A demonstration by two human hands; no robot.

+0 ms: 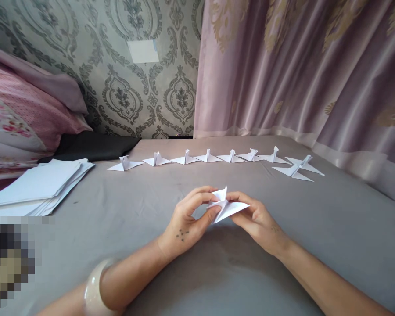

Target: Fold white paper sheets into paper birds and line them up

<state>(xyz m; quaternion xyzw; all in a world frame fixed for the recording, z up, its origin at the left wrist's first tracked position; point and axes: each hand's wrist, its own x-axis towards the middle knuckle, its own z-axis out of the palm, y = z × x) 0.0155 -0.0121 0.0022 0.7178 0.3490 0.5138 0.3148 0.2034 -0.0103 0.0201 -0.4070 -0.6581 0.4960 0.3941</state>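
Note:
Between my hands, above the grey sheet, is a white folded paper crane (228, 210) with one pointed wing spread to the right and a narrow tip standing up. My left hand (192, 215) pinches its left side between thumb and fingers. On the other side, my right hand (255, 215) has its fingers closed around the back of the crane, under the right wing; those fingertips are partly hidden. Behind it stands a row of similar white paper cranes (208, 156), wings spread, with two close together at the right end (293, 170).
A stack of white paper sheets (36, 184) lies at the left, beside a black cloth or bag (92, 145). Pink floral bedding (26, 114) is piled behind it. A mauve curtain (266, 79) hangs at the right, and patterned wallpaper (148, 92) covers the wall. A pixelated patch hides the lower left corner.

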